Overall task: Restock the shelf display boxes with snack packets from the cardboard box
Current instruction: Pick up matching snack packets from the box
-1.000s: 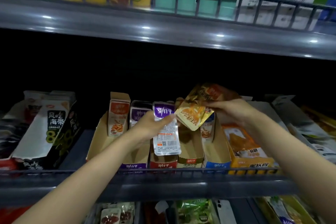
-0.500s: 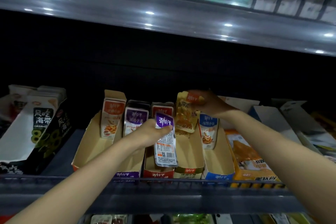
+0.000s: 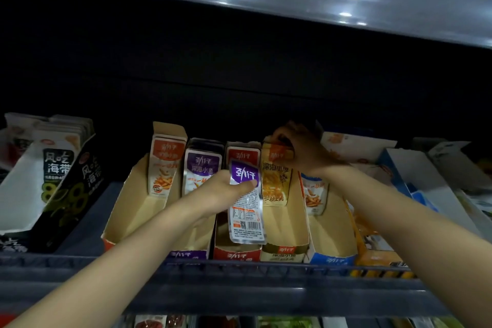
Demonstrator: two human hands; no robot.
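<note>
The packets are judged light, thin and pliable, with a slick foil skin. A hold at the sealed top edge is advised, thumb on one face and fingers on the other, since the filled middle may buckle or slip.

A purple packet (image 3: 246, 210) is held by the left grip (image 3: 223, 192) above the row of display boxes, between the front rail of the shelf (image 3: 239, 287) and its dark back. This grip is closed round the packet's upper part, with the thumb laid across the purple label. The lower end hangs free over the red box (image 3: 235, 254).

A gold packet (image 3: 275, 181) stands upright at the back of the gold box (image 3: 286, 250). Its top edge is pinched by the right grip (image 3: 300, 152), fingers curled over it.

The purple box (image 3: 189, 254), two places left of the gold box, is judged the purple packet's destination. The cardboard box is not in view.
</note>
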